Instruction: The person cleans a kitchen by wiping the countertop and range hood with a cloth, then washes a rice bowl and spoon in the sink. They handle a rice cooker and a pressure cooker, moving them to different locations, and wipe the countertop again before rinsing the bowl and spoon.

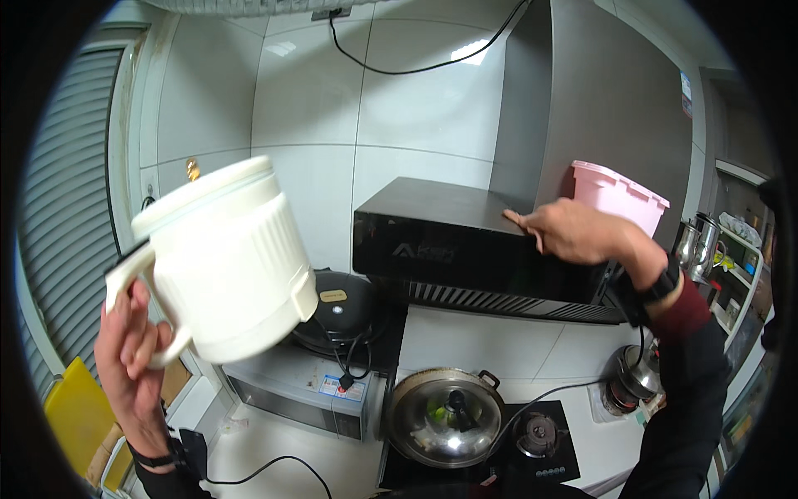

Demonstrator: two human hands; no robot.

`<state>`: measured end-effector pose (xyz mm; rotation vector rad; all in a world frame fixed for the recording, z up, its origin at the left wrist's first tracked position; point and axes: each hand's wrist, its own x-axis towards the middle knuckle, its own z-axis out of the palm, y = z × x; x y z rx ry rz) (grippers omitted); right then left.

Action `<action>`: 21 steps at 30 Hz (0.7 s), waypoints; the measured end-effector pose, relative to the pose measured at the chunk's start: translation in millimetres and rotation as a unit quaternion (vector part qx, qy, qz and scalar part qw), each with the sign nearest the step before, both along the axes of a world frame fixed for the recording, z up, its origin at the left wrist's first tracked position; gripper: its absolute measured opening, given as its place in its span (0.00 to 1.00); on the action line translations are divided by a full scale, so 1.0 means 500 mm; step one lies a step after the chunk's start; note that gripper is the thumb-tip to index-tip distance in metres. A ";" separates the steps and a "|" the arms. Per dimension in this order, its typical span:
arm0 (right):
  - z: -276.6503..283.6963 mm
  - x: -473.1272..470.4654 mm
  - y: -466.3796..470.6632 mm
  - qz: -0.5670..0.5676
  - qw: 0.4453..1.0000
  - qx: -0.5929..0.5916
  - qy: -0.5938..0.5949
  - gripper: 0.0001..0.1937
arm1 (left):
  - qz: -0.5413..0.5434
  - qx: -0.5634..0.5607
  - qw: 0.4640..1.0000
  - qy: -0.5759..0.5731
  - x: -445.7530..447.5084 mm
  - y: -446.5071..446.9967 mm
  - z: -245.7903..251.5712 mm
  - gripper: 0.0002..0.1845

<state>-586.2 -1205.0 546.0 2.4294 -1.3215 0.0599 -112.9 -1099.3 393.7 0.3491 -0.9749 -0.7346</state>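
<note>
My left hand [134, 340] grips the handle of a cream-white lidded pot [227, 274], raised and tilted in the air. A gold-coloured knob [192, 169] tops its lid; what is inside cannot be seen. My right hand [570, 232] is at the front top edge of a black range hood [436, 234], one finger extended onto the top surface and the others curled. Nothing shows in that hand. Just behind it, a pink plastic bin [617, 193] stands on the hood, partly hidden by the hand.
Below the hood, a lidded wok [446, 418] sits on the gas hob [561, 458] beside a bare burner [537, 435]. A black electric appliance [340, 305] rests on a silver oven [293, 390]. A kettle [639, 374] stands right; a black cable [405, 72] hangs along the tiled wall.
</note>
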 end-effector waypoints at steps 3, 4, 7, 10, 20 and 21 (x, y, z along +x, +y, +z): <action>-0.023 -0.039 0.077 0.080 0.992 -0.066 -0.068 0.10 | -0.042 -0.029 0.997 -0.054 -0.023 -0.016 0.092 0.14; -0.033 -0.048 0.097 0.109 0.981 -0.102 -0.120 0.09 | -0.063 -0.051 0.994 -0.079 -0.036 -0.024 0.129 0.15; -0.069 -0.080 0.183 0.056 0.969 -0.094 -0.220 0.07 | -0.096 -0.083 0.983 -0.130 -0.088 -0.039 0.225 0.15; -0.139 -0.088 0.238 0.092 0.958 -0.081 -0.259 0.06 | -0.145 -0.087 0.965 -0.202 -0.153 -0.051 0.301 0.14; -0.326 -0.153 0.226 0.139 0.912 0.126 -0.366 0.08 | -0.131 -0.042 0.957 -0.257 -0.453 -0.164 0.344 0.12; -0.337 -0.163 0.223 0.153 0.909 0.116 -0.370 0.08 | -0.124 -0.045 0.951 -0.279 -0.474 -0.177 0.343 0.12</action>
